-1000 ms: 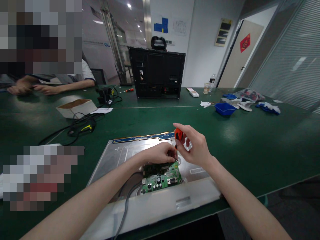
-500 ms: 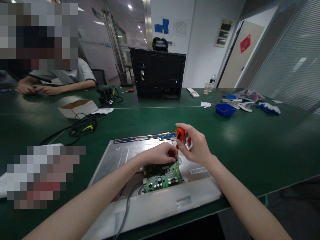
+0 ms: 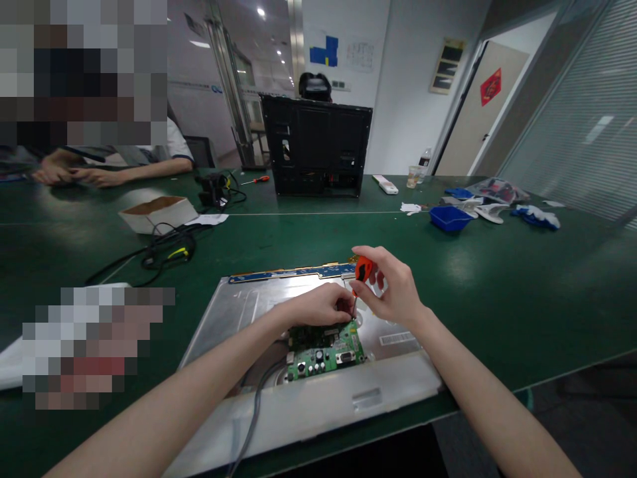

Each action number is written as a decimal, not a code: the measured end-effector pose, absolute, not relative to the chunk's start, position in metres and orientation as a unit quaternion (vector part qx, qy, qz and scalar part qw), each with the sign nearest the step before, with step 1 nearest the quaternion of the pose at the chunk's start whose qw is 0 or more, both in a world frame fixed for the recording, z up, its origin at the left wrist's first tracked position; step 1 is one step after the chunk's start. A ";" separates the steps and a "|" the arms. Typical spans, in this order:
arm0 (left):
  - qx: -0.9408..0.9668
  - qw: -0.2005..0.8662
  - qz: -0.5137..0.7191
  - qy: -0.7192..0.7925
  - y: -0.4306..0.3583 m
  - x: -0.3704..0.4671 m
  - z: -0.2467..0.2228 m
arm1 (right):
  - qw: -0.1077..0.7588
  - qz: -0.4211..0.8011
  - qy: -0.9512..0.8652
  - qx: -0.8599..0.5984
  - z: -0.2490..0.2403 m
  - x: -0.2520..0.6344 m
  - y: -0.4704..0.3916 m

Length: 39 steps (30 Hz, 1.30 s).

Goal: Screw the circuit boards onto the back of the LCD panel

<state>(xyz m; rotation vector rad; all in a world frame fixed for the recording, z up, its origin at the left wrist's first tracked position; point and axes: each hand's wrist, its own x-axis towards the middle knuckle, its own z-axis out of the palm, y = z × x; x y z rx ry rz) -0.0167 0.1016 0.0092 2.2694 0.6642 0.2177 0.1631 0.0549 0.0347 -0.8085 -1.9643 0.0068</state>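
Metal panel [image 3: 215,323], smooth, shiny — tabletop [image 3: 478,285] smooth, glossy — 1 box [image 3: 172,219], matt cardboard; screwdriver handle [image 3: 363,268], plastic.

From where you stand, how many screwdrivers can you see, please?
2: one screwdriver in the right hand, tip at the green board; another on the table, left of the black casing.

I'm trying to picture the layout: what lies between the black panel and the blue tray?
A white remote-like device and crumpled white paper, in the head view.

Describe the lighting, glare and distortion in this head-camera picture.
Head view: ceiling lights glow white; pale glare patches the dark green tabletop and silver metal panel; the beige door leans, likely wide-lens distortion; the orange-handled screwdriver has a tip too small to judge.
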 end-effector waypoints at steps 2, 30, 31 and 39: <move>0.884 0.379 0.078 0.263 0.102 -0.017 0.009 | 0.482 0.019 -0.813 -0.326 0.036 0.163 0.053; 0.920 0.284 0.048 0.264 0.096 -0.014 0.016 | 0.501 -0.029 -0.802 -0.325 0.032 0.160 0.055; 0.922 0.281 0.047 0.262 0.095 -0.014 0.016 | 0.498 -0.027 -0.804 -0.322 0.032 0.160 0.055; 0.923 0.268 0.041 0.273 0.091 -0.012 0.023 | 0.489 0.000 -0.810 -0.325 0.038 0.160 0.049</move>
